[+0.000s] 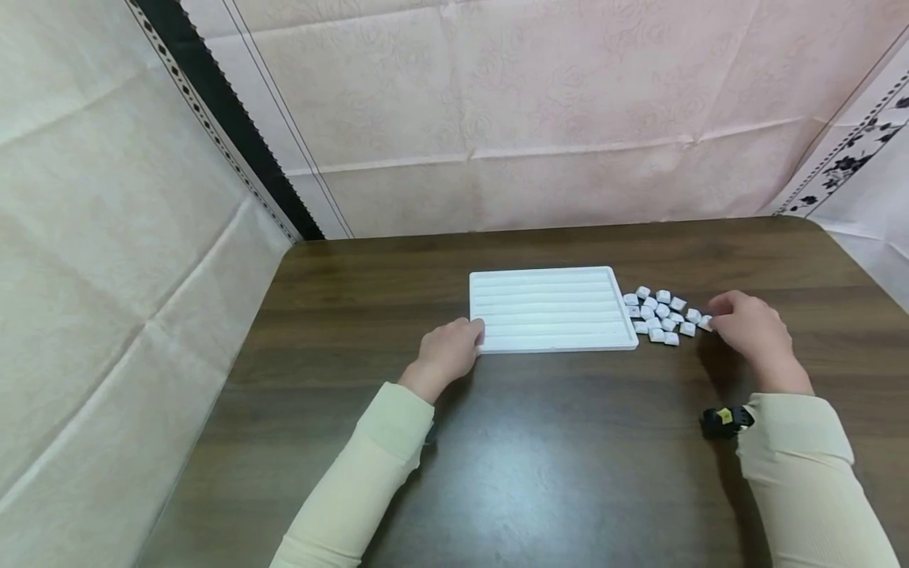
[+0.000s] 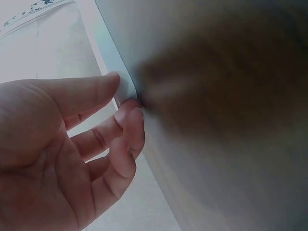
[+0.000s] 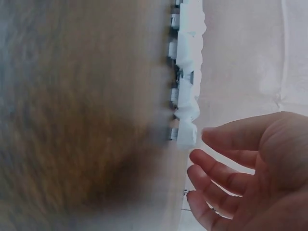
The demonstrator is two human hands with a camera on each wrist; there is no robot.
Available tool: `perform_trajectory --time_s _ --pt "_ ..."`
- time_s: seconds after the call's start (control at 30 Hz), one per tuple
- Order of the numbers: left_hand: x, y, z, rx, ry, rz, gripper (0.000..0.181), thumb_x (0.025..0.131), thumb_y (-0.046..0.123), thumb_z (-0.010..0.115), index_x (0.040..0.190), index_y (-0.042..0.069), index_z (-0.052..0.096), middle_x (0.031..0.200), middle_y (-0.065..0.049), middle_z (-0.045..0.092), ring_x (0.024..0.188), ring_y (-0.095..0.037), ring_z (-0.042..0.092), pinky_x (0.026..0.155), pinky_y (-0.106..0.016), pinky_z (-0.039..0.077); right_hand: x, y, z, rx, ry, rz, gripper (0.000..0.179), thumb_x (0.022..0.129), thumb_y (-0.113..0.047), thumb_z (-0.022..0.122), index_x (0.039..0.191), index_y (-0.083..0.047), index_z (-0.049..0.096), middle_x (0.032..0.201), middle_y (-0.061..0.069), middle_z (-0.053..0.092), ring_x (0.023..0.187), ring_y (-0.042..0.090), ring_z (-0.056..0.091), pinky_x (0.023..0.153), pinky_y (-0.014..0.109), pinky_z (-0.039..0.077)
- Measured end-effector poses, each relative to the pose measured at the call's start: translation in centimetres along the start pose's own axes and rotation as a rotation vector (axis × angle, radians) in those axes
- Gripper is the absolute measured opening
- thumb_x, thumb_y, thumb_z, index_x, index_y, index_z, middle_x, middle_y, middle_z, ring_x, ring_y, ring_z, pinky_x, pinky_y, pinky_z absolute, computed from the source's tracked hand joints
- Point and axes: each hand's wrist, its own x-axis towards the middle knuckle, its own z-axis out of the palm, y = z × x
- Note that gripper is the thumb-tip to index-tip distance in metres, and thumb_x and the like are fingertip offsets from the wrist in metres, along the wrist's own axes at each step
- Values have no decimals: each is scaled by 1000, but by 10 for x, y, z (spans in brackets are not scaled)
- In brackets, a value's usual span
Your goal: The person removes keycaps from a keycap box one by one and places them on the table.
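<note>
A flat white tray [image 1: 547,309] with long parallel ridges lies on the table. At its near left corner my left hand [image 1: 449,351] pinches the rim, the thumb on one side and curled fingertips on the other in the left wrist view. Beside the tray's right edge is a loose cluster of small white blocks [image 1: 663,311], shaped like keycaps. My right hand [image 1: 754,327] is at the cluster's right end, its loosely bent fingers close to the outermost block [image 3: 186,134]. In the right wrist view a narrow gap shows between thumb tip and block, with nothing held.
The dark wooden table [image 1: 540,457] reaches toward me, with its far edge behind the tray. Pale cloth [image 1: 568,118] hangs behind it, and another pale cloth [image 1: 106,260] is at the left. A dark strap device [image 1: 726,420] sits at my right wrist.
</note>
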Motion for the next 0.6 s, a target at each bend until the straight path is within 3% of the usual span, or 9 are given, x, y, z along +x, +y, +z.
perform_trajectory --time_s 0.2,0.33,0.47,0.6 --pt "3 0 1 10 -1 -13 6 91 19 56 94 13 55 80 -3 55 69 -18 51 57 -28 40 -3 -17 4 31 54 -38 45 97 -30 37 122 5 45 118 32 47 104 47 44 79 58 35" --pt "4 -3 1 22 7 -20 11 92 20 54 100 13 56 86 -4 58 70 -18 52 58 -28 42 -5 -38 13 41 105 -98 42 96 -28 39 121 3 49 120 30 49 108 48 43 81 60 34" --pt "1 -7 -2 27 21 -51 25 92 21 53 117 14 53 102 -7 61 79 -20 56 65 -32 47 -12 -63 28 32 120 -169 37 95 -22 42 121 3 51 124 31 47 113 50 41 86 63 33" --pt "-4 -12 -7 2 64 -104 45 93 29 53 133 12 42 123 -10 56 101 -24 58 83 -38 49 -23 -90 47 4 159 -275 36 92 -18 48 121 3 51 125 31 49 115 48 43 87 62 34"
